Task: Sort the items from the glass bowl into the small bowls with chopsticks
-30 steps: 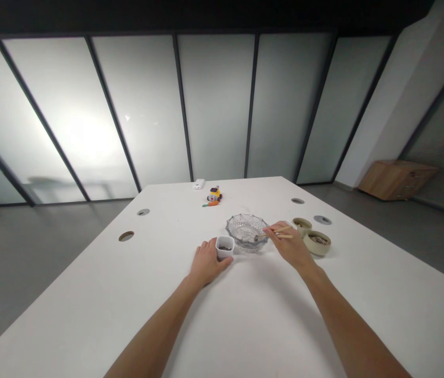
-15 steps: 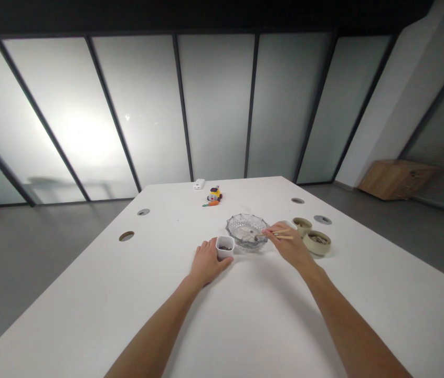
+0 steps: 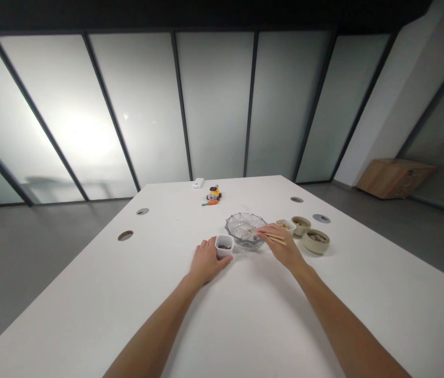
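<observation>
White cup [image 3: 224,245], clear cut-glass bowl [image 3: 244,230] (ribbed pattern), beige bowls [image 3: 315,241].

The large white table [image 3: 253,315] bears a clear cut-glass bowl [image 3: 240,227], a small white square cup [image 3: 224,245], a beige round bowl [image 3: 315,242] and a yellow toy [image 3: 214,193].

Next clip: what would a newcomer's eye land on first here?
Two bare forearms reach to the middle of the white table. There the left hand holds a small white cup with dark contents, and the right hand points chopsticks into a cut-glass bowl just beyond the cup. A yellow toy sits near the far edge, before the glowing frosted-glass wall.
</observation>
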Demonstrator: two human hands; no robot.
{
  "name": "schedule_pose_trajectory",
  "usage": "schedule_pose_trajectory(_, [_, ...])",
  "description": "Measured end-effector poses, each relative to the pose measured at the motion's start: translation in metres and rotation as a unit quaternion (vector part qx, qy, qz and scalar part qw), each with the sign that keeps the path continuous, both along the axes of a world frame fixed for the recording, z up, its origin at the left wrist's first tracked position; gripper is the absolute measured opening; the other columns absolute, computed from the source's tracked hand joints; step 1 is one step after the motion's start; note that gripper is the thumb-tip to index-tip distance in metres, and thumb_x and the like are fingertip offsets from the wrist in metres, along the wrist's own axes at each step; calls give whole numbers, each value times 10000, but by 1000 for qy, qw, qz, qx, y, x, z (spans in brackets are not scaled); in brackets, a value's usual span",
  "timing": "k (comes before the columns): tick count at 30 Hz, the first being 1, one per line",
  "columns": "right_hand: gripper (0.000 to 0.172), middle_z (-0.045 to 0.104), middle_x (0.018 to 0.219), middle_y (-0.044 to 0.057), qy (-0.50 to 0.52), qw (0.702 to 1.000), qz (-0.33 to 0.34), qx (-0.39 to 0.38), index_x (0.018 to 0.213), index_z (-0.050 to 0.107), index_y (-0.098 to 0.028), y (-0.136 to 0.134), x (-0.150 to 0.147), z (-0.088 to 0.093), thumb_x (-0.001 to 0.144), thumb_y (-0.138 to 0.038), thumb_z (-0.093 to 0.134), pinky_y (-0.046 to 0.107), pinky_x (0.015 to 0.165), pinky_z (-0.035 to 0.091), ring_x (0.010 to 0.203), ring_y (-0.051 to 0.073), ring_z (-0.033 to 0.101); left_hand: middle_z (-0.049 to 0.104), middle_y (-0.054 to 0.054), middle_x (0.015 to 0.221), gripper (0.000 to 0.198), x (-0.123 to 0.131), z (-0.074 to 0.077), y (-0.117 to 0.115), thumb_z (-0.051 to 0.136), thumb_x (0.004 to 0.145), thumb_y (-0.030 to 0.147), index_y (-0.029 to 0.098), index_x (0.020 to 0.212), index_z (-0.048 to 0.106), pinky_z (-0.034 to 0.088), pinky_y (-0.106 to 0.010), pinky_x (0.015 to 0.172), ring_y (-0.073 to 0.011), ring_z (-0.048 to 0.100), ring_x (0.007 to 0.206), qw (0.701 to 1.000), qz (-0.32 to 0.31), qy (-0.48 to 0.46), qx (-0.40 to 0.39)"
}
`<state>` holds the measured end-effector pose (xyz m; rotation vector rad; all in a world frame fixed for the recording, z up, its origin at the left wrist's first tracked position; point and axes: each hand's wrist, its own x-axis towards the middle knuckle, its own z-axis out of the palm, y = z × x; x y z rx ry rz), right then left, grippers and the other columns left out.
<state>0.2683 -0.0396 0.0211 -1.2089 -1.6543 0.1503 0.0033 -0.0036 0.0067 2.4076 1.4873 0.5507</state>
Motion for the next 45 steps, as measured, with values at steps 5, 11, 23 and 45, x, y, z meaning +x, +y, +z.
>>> schedule_pose_trajectory(5, [390,764,892,85,5,1000,-28,1,877,778,-239,0,-1,1,976,-572,599,412,771,589,827,253,708,709,-110,1236,490,0,-1,1,648,878,544,225,1242,571,448,-420,986,-331,611,1191,1000,-1,0,-4])
schedule_pose_trajectory(11, [411,766,881,77,8,999,-39,10,866,778,-237,1,-1,2,975,-589,594,392,748,585,808,237,708,713,-107,1231,495,0,-2,2,656,873,542,223,1243,573,447,-411,985,-325,613,1192,1000,-1,-2,0])
schedule_pose_trajectory(23, [446,774,903,95,17,999,-37,8,844,771,-222,5,2,-4,966,-612,594,401,757,584,824,247,713,709,-109,1214,492,0,-3,2,654,876,536,214,1238,567,452,-419,967,-329,617,1170,1000,-5,-1,10])
schedule_pose_trajectory(45, [548,743,818,85,-92,988,-112,48,798,699,-255,0,2,11,1032,-657,408,433,802,540,826,279,691,710,-103,1248,501,0,-1,1,660,871,551,230,1246,572,443,-413,994,-322,611,1192,1000,0,-3,-5])
